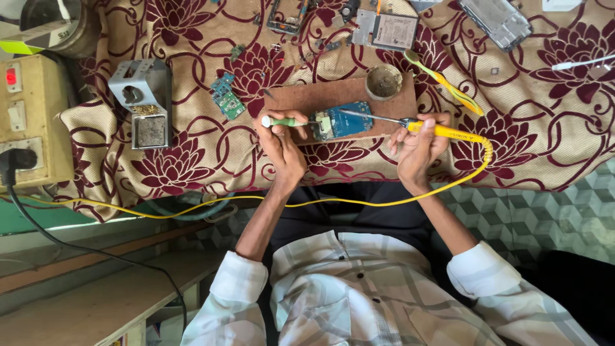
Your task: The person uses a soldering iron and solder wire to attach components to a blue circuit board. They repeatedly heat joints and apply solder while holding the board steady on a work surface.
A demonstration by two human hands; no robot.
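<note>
A blue circuit board (344, 122) lies on a brown wooden block (307, 99) on a flower-patterned cloth. My left hand (282, 144) grips a green-handled screwdriver (285, 121), its tip resting at the board's left edge. My right hand (419, 146) holds a yellow soldering iron (442, 131); its metal tip (359, 115) reaches over the board's top. The iron's yellow cord (359, 203) loops down across my lap.
A round tin of paste (384, 81) sits on the block. A metal iron stand (144, 102) stands at left, green boards (227, 97) beside it. Phone parts (384, 29) and a toothbrush (448, 86) lie farther back. A switch box (29, 122) is at far left.
</note>
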